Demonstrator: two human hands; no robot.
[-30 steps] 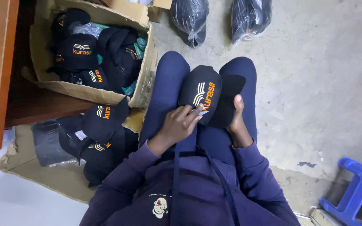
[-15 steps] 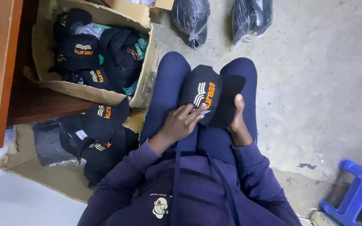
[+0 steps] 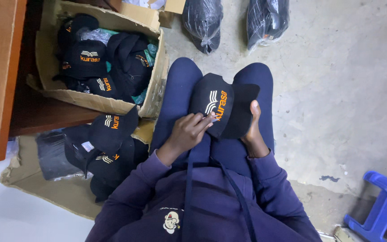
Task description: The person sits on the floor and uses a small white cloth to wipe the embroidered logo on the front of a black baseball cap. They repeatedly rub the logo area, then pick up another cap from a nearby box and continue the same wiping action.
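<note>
A black cap [image 3: 218, 105] with white and orange embroidery lies across the person's lap, on the dark blue trousers, just above the centre of the view. The left hand [image 3: 188, 132] sits at about seven o'clock from the cap, its fingers [image 3: 201, 120] curled and pinched onto the cap's near edge by the embroidery, so the cap's crown lies beyond the fingertips toward twelve o'clock. The right hand [image 3: 252, 130] is at four o'clock from the cap, fingers mostly tucked under the brim and out of sight, thumb stretched straight up along the brim's right edge, gripping it. At ten o'clock from the cap, an open cardboard box [image 3: 113, 105] holds more black caps. At eight o'clock, a loose pile of caps [image 3: 106, 143] rests on flattened cardboard. Two plastic-wrapped dark bundles [image 3: 202, 20] lie on the concrete floor at twelve o'clock, and a blue plastic stool [image 3: 384, 208] stands at five o'clock.
</note>
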